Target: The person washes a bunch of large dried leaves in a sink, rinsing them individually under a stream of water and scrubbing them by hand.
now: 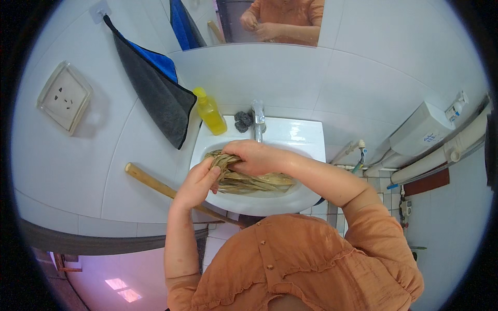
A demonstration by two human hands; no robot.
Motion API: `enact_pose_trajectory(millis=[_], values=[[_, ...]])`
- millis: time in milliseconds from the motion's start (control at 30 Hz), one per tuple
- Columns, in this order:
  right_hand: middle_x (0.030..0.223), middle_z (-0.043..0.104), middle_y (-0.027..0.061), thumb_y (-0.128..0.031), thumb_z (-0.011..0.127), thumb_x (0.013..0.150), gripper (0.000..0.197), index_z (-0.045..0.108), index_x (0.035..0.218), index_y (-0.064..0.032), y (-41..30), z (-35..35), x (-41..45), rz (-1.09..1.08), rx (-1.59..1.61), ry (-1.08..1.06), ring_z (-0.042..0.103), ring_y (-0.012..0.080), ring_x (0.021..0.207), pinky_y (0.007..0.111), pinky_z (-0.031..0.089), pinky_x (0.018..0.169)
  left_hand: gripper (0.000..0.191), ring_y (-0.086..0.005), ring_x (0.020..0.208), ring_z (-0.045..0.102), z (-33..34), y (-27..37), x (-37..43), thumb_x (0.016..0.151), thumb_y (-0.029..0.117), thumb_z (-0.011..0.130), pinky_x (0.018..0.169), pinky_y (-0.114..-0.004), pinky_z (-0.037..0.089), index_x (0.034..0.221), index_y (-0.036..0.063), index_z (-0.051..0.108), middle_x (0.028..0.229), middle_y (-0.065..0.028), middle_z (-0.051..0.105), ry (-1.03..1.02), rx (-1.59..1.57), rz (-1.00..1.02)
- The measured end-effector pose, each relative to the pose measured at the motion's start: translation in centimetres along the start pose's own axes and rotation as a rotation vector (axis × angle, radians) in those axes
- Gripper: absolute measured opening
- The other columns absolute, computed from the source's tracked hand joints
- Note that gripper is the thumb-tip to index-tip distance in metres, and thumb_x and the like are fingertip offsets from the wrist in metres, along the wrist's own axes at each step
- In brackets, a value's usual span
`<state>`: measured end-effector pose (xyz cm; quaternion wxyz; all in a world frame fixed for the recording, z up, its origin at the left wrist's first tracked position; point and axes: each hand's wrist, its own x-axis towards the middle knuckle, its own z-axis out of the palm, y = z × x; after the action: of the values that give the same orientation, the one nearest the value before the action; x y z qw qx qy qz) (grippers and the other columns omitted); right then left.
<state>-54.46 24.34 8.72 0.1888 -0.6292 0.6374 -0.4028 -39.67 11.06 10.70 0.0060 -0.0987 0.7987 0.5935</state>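
Note:
A bundle of long, flat, wet greenish-brown leaves (256, 183) lies in the basin of a white ceramic sink (249, 206). My left hand (197, 180) grips the left end of the bundle, with the thumb over the strands. Just to the right and above it, my right hand (253, 157) is closed around the same gathered end, its fingers partly hidden by strands and by the hand itself. Behind my right hand stands a chrome faucet (258, 118).
A bottle of yellow liquid (213, 118) and dark scouring pads (243, 121) stand on the sink's back rim. A grey and blue towel (155, 85) hangs at left above a wooden stick (149, 180). A mirror (253, 23) is on the wall; pipes (432, 163) run at right.

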Motion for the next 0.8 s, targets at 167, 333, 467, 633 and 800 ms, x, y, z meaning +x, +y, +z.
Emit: enact_pose_trajectory(millis=[167,333,467,633,800], values=[[0.090,0.058,0.0155,-0.013,0.059,0.075,0.026,0.054,0.098,-0.0023,0.2,0.0,0.2,0.060,0.043,-0.036,0.056,0.0280,0.084,0.034,0.044,0.073,0.026,-0.0091,0.054,0.045,-0.2,-1.6,0.1,0.091,0.027,0.043,0.050,-0.024,0.041,0.096,0.0016,0.048,0.066,-0.0003,0.047,-0.026,-0.286,0.006],[0.089,0.060,0.0140,-0.017,0.059,0.076,0.029,0.054,0.102,-0.0039,-1.1,-2.2,0.2,0.210,-0.022,-0.214,0.057,0.0257,0.083,0.033,0.044,0.074,0.019,-0.0075,0.057,0.046,0.3,-0.9,-0.1,0.088,0.017,0.048,0.052,-0.022,0.041,0.100,0.0020,0.048,0.070,-0.0001,0.048,-0.015,-0.236,-0.021],[0.093,0.061,0.0122,-0.014,0.059,0.077,0.033,0.054,0.109,-0.0066,-0.2,-2.7,-0.3,0.128,0.109,-0.154,0.058,0.0227,0.082,0.032,0.045,0.072,0.019,-0.0092,0.056,0.044,0.8,-1.0,0.1,0.086,0.016,0.050,0.053,-0.024,0.043,0.098,0.0006,0.048,0.068,-0.0018,0.048,0.029,-0.079,0.009],[0.096,0.062,0.0096,-0.009,0.055,0.080,0.034,0.053,0.114,-0.0053,-0.1,-1.4,0.6,0.283,0.266,-0.007,0.059,0.0149,0.076,0.028,0.046,0.069,0.021,-0.0086,0.065,0.049,1.3,-3.0,1.5,0.087,0.011,0.048,0.059,-0.023,0.043,0.106,0.0014,0.049,0.082,-0.0027,0.052,0.244,-0.196,-0.014],[0.093,0.057,0.0025,-0.007,0.046,0.086,0.025,0.055,0.109,0.0002,0.3,3.4,1.7,0.131,0.791,0.552,0.050,0.0086,0.077,0.022,0.043,0.072,0.023,-0.0105,0.079,0.051,5.1,-4.0,4.2,0.091,0.016,0.042,0.071,-0.023,0.042,0.107,0.0014,0.049,0.088,-0.0048,0.053,0.487,-0.050,0.189]])
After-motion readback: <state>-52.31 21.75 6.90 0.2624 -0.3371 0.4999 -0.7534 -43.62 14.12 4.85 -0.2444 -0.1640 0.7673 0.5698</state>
